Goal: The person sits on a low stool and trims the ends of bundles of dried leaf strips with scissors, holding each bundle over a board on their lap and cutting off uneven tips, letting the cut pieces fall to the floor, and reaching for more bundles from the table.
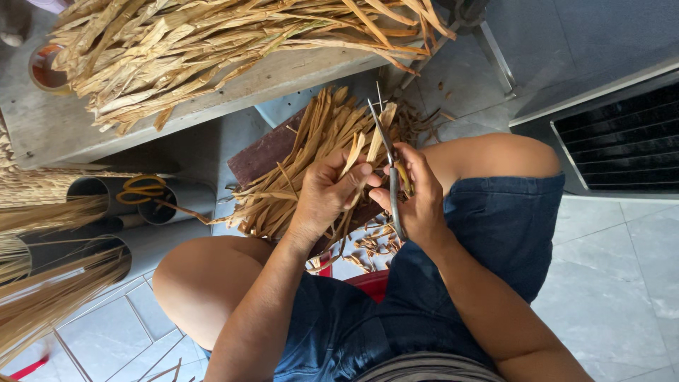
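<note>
Left hand: the left hand is curled, thumb and fingers pinching a dried leaf strip near its lower part, the strip standing up past the fingertips.
Right hand: the right hand is closed around the handles of a pair of scissors, just beside the left hand; the knuckles of the two nearly touch.
Scissors: the blades point up and away from the hands, slightly parted, with the tip of the strip lying against them.
Strip: it sits between the two hands, above the person's lap, touching both the left fingers and the blades.
Bundle: a bundle of dried strips lies just beyond the left hand, fanned over a dark reddish board.
Trimmings: small cut pieces lie on the floor below the hands, between the knees.
Worktop: a grey worktop further beyond the hands carries a large heap of dried leaves.
Left side: grey pipes lie well off to the left of the left hand, a second pair of scissors with orange handles resting on them.
Floor: pale tiles to the right of the right arm.
</note>
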